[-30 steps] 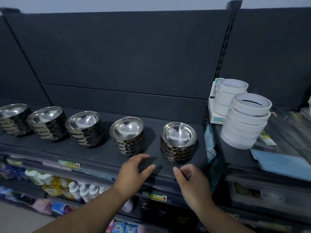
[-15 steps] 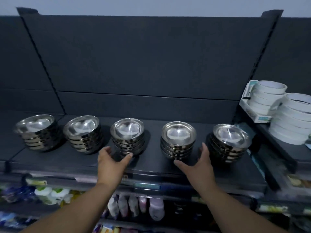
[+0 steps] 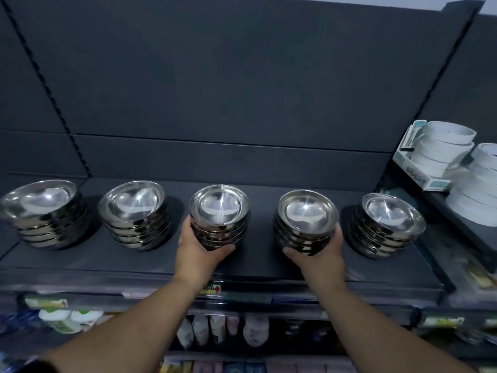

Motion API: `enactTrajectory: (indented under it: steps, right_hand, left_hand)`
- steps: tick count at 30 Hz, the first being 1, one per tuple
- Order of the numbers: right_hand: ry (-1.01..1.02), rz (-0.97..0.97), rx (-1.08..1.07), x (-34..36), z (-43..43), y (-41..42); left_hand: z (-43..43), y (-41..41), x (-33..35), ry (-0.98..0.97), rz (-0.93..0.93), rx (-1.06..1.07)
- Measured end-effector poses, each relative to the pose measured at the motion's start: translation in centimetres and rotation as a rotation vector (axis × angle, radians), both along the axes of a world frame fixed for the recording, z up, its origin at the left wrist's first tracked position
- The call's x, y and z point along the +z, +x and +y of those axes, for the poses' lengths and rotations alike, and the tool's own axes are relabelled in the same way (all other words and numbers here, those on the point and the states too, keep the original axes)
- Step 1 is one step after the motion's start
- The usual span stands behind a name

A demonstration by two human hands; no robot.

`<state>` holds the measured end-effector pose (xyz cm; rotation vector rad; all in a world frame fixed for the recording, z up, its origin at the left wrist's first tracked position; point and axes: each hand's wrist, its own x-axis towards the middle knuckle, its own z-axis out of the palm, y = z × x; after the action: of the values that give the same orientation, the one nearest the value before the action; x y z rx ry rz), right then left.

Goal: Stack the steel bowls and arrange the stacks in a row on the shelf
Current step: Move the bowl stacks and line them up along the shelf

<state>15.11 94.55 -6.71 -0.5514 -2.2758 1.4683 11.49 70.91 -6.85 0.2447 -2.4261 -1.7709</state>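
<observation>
Wide dark shelf (image 3: 258, 261) in front of me, five stacks of steel bowls along it, side by side, none touching. Far-left stack (image 3: 45, 214) and second stack (image 3: 134, 214) are untouched, and so is the far-right stack (image 3: 387, 224), which is near the tape rolls (image 3: 441, 149) on the next bay.

I've got the two in between. My left hand (image 3: 197, 253) is wrapped round the base of the middle stack (image 3: 219, 214), and my right hand (image 3: 320, 255) is cupped round the base of the fourth stack (image 3: 306, 219). The hands are well apart, each clamped on its own pile. I can't tell whether the bases are resting on the shelf or just off it.

The stacking looks done, so I reckon this is squaring up the row. The way to do it well is to hold low, as I am, so the whole pile moves as one. Steel on steel is slippery, and pushing on the top bowls would shear them off. I'd slide rather than lift, in small nudges, and match the gaps to the neighbours on either side.

My left thumb (image 3: 226, 249) and right thumb (image 3: 290, 250) are hooked across the front of the lowest bowls. They should steer the piles gently, with no squeezing.
</observation>
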Motion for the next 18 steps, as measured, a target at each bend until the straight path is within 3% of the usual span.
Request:
enactTrajectory:
  steps: [9, 18]
  right_hand:
    - [0.017, 0.011, -0.034, 0.1, 0.0, -0.8]
    - [0.006, -0.096, -0.024, -0.4, 0.2, 0.9]
  left_hand:
    - [0.7, -0.3, -0.1, -0.041, 0.007, 0.029]
    - [0.9, 1.8, 0.9, -0.167, -0.109, 0.050]
